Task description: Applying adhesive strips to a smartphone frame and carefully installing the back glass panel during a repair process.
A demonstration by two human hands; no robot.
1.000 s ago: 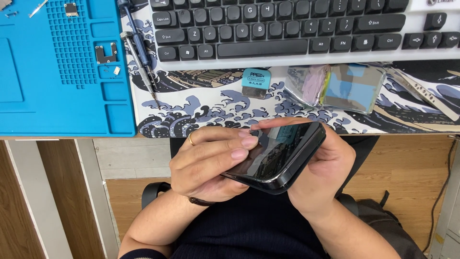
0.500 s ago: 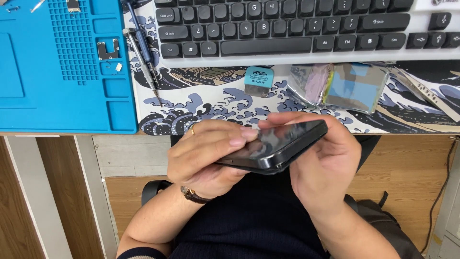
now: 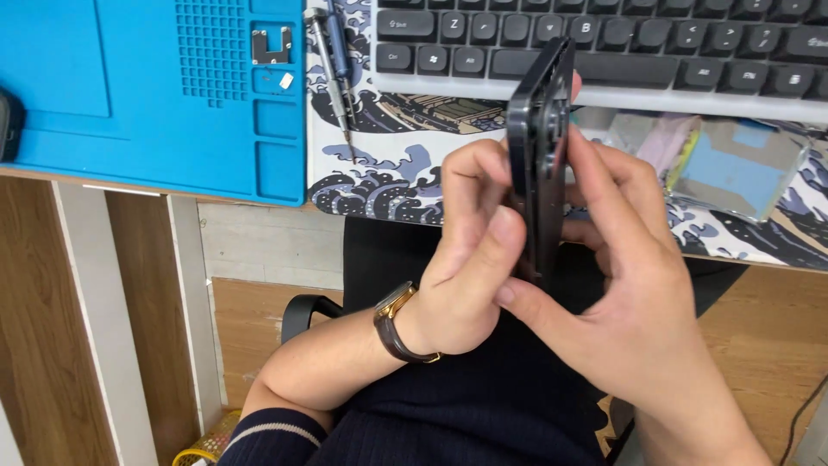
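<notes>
— While both hands are up off the surface (image 3: pixel 405 185), which one has the dark phone (image 3: pixel 542 147)?

— Both do. It stands on edge between them, its long axis running away from the person's body toward the keyboard (image 3: pixel 604 43). The left hand (image 3: pixel 470 259) presses against its left face, thumb low near the bottom end and fingers curled higher up. The right hand (image 3: pixel 621 285) closes on the right face, fingers spread along it, one fingertip showing just past the top edge.

— So neither hand is loose?

— No, both are clamped on the phone. The screen side faces the left hand; the back with its round openings turns to the right hand, as far as I can tell.

— Which hand is nearer the bottom end?

— The two thumbs meet there, just about touching. The top end sticks out beyond both hands, over the edge of the wave-patterned mat (image 3: pixel 379 164).

— Anything else close by?

— Left of the left hand and further out, a slim screwdriver (image 3: pixel 335 65) lies on that mat beside a blue work mat (image 3: pixel 129 112) with small metal parts (image 3: pixel 271 45) on it. Right of the right hand, some clear packets (image 3: pixel 716 155) lie below the keyboard. Nothing there is touched.
</notes>
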